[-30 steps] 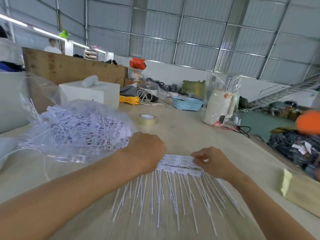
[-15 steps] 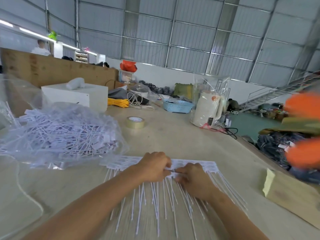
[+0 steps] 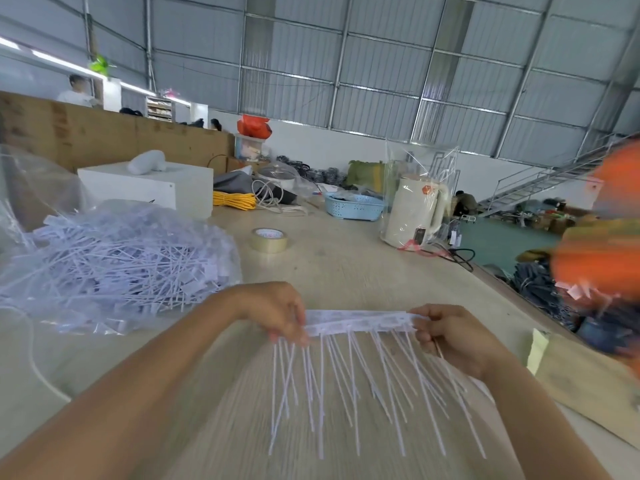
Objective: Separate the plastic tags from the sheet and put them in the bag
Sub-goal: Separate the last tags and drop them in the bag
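White plastic tag sheet (image 3: 356, 321) runs left-right, pinched at each end by left hand (image 3: 273, 311) and right hand (image 3: 450, 336); bag (image 3: 114, 268) lies far-left, nearer the left hand.

No text can be read here. The tape roll (image 3: 269, 240) has red print on its core and the white kettle (image 3: 414, 216) carries an orange mark, but both are too small and blurred to read.

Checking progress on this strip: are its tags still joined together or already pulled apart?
Still joined. The tag sheet spans as one band between the left hand and right hand, tails hanging below.
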